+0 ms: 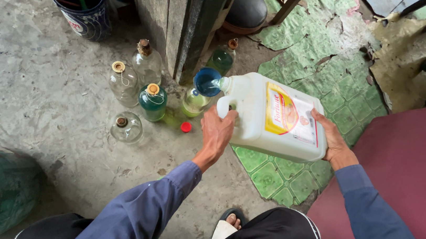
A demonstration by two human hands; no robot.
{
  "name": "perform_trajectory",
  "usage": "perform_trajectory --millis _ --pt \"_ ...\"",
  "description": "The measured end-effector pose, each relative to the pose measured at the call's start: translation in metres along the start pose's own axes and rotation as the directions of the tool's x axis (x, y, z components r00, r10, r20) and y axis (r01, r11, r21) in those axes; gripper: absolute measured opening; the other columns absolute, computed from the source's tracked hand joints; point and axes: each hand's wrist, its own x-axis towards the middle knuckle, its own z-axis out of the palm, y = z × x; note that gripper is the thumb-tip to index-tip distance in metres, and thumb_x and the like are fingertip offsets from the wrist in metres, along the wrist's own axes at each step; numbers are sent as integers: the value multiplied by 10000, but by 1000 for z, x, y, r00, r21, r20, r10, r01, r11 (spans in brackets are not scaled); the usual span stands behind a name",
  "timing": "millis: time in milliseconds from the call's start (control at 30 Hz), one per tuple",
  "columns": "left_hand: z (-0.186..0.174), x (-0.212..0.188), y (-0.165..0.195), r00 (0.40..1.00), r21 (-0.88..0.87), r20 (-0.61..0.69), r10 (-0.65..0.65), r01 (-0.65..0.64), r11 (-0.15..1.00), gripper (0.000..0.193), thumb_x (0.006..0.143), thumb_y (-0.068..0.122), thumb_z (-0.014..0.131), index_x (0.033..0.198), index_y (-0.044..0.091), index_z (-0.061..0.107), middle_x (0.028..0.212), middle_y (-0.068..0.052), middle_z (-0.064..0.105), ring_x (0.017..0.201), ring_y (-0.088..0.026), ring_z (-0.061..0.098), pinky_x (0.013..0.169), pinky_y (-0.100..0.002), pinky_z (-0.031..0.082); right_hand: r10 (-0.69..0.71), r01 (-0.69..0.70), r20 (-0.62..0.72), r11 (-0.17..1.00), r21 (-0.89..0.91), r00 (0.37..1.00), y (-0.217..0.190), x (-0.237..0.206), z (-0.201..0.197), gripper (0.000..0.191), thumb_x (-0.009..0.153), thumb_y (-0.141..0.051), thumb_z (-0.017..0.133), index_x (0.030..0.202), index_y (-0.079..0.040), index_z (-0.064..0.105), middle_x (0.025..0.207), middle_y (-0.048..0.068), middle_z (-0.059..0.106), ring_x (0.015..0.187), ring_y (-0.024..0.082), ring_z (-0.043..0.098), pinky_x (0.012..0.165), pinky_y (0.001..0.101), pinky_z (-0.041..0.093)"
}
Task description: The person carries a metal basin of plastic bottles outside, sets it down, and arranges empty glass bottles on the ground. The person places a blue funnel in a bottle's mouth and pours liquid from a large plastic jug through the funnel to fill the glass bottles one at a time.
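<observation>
Tipping a white jug (271,117) on its side, the left hand (217,133) is clamped on the handle and the right hand (329,139) grips the base, spout over a blue funnel (207,81) in a part-filled bottle (194,101). At nine o'clock of it, a green corked bottle (152,102) looks done; three clear bottles (124,83) nearby appear empty. Red cap (186,127) lies at six o'clock.

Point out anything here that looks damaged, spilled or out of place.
The green floor covering is cracked and peeling, with bare patches near the top. A red cap lies loose on the concrete beside the bottles. No spill is plain to see around the blue funnel that the white jug pours into.
</observation>
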Motion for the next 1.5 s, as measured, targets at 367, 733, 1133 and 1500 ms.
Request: perform_trajectory --millis 367,733,1133,1500 --pt "0 0 -1 1000 21 -3 -1 1 1000 354 796 299 668 898 -39 699 717 -167 714 678 -294 716 703 -420 548 -18 17 33 1000 22 999 2 -1 -1 620 907 -408 744 1373 -34 580 1213 129 718 999 233 740 847 428 619" --pt "0 0 -3 1000 -6 -4 22 -22 1000 349 794 292 657 910 -34 706 729 -165 721 698 -299 722 721 -419 547 -26 25 20 1000 7 999 3 0 -1 604 916 -405 732 1373 -39 581 1217 123 716 1009 231 738 862 423 613" --pt "0 0 -1 1000 1 -6 6 -6 1000 337 787 298 662 894 -19 706 720 -152 726 689 -287 725 712 -410 548 -29 29 19 999 14 999 1 2 -2 602 922 -398 726 1378 -33 580 1225 125 712 1016 233 737 868 421 615" --pt "-1 -1 -1 1000 -32 -4 22 -22 999 316 787 284 653 875 -16 697 721 -148 716 684 -274 715 707 -405 546 -31 31 -17 999 -30 999 0 3 -4 621 906 -407 739 1378 -35 581 1227 128 710 1008 233 735 851 426 614"
